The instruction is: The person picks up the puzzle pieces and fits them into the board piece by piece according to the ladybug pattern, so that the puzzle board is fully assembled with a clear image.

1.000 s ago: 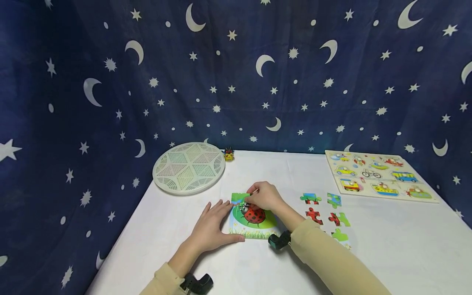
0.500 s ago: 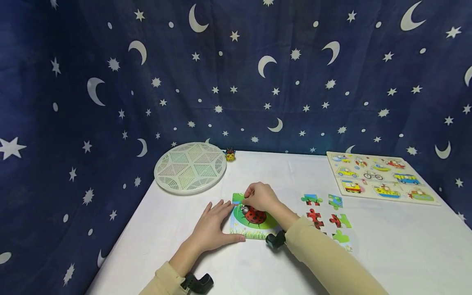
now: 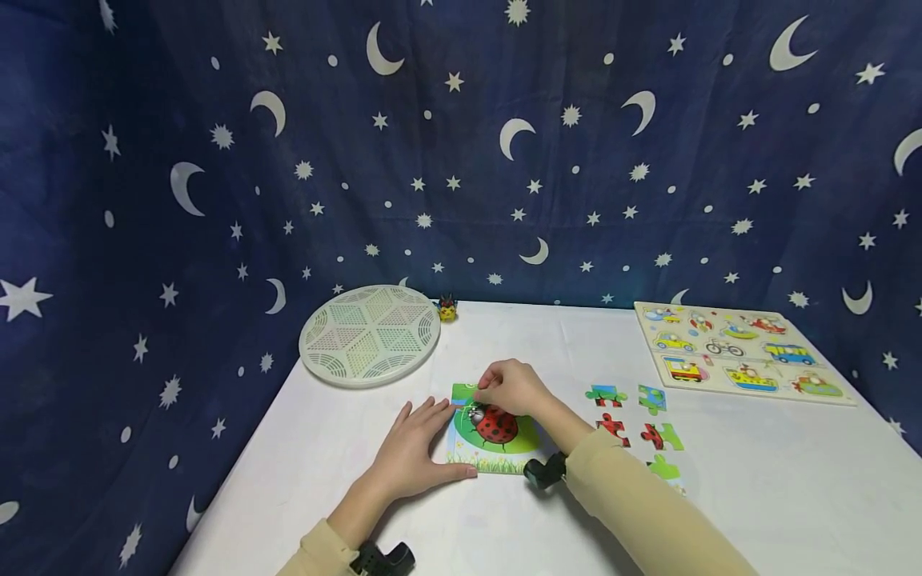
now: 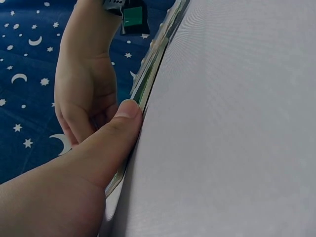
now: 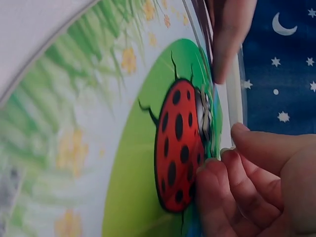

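A square ladybug puzzle board lies on the white table in the head view, its picture showing a red ladybug on green. My left hand rests along the board's left side with fingers extended, and its thumb touches the front edge. Over the upper part of the board is my right hand, thumb and fingers curled. In the right wrist view, those fingertips pinch a jigsaw piece at the picture's top; only a thin edge of it shows, and the hand hides the rest.
Several loose jigsaw pieces lie right of the board, some partly behind the right sleeve. A vehicle peg puzzle sits at the back right. A round perforated board stands back left, beside a small yellow toy.
My right hand's fingertips have shifted slightly left along the top of the ladybug board. The left hand has stayed at the board's side. The head view has tilted a little.
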`<action>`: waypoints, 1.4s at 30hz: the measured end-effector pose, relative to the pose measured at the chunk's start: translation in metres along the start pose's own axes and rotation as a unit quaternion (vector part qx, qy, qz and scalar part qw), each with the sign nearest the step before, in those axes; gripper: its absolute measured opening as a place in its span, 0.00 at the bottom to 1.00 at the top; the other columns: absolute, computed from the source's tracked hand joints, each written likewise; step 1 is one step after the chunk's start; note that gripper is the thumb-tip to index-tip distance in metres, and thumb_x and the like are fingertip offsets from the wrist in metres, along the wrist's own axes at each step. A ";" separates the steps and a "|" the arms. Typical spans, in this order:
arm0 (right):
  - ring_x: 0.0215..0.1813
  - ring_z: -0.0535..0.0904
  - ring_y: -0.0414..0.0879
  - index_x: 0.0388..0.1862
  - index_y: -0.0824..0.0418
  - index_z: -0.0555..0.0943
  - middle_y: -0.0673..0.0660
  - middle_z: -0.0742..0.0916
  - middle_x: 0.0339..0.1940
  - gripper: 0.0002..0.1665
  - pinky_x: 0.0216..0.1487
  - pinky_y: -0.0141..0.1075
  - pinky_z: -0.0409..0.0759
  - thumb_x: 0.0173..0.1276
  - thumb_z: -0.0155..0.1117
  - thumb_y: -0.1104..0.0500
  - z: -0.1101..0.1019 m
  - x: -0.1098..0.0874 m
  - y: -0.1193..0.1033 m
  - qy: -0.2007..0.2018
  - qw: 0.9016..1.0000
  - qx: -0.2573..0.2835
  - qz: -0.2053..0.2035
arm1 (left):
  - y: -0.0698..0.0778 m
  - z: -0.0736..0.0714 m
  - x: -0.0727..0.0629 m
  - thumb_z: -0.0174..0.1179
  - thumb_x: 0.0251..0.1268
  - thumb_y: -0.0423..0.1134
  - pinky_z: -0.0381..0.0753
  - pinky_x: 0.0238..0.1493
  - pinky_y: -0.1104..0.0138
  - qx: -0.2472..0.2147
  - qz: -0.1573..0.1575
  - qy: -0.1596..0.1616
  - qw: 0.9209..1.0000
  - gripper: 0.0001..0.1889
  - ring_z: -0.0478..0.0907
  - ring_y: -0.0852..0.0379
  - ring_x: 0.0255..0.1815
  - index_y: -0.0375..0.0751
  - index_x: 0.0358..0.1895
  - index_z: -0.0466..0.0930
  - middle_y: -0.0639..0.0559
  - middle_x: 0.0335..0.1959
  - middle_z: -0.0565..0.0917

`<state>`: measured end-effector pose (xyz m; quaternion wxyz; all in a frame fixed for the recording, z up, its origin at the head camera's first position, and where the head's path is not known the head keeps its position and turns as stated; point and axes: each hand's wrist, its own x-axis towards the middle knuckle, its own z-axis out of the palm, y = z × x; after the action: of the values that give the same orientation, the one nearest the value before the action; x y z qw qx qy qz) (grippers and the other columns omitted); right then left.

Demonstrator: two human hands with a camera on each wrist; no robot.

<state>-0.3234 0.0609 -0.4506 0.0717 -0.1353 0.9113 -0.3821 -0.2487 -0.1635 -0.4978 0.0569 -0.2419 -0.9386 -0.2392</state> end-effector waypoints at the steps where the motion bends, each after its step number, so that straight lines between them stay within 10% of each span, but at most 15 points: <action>1: 0.23 0.81 0.43 0.34 0.57 0.85 0.49 0.83 0.22 0.07 0.27 0.36 0.81 0.67 0.75 0.55 -0.002 -0.001 0.002 0.000 1.000 0.003 -0.002 | 0.000 0.000 0.000 0.64 0.49 0.80 0.47 0.79 0.44 -0.001 0.000 0.001 1.000 0.56 0.61 0.46 0.78 0.43 0.75 0.71 0.48 0.74 0.72; 30: 0.39 0.78 0.48 0.42 0.56 0.86 0.50 0.86 0.36 0.07 0.36 0.41 0.77 0.72 0.69 0.54 -0.096 -0.053 0.073 0.052 0.996 -0.066 0.029 | -0.004 0.004 0.000 0.64 0.47 0.81 0.47 0.79 0.45 0.002 -0.001 0.003 1.000 0.56 0.62 0.46 0.78 0.45 0.74 0.72 0.48 0.74 0.72; 42: 0.61 0.76 0.64 0.56 0.60 0.84 0.65 0.84 0.58 0.23 0.60 0.65 0.75 0.67 0.74 0.48 -0.131 -0.064 0.115 0.003 0.987 -0.117 0.107 | -0.003 0.003 0.000 0.64 0.47 0.81 0.46 0.79 0.44 -0.002 -0.003 0.000 1.000 0.56 0.61 0.45 0.78 0.44 0.74 0.72 0.48 0.74 0.72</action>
<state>-0.3147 0.2459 -0.4395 0.0927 -0.0431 0.9593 -0.2632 -0.2500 -0.1644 -0.5014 0.0559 -0.2389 -0.9390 -0.2411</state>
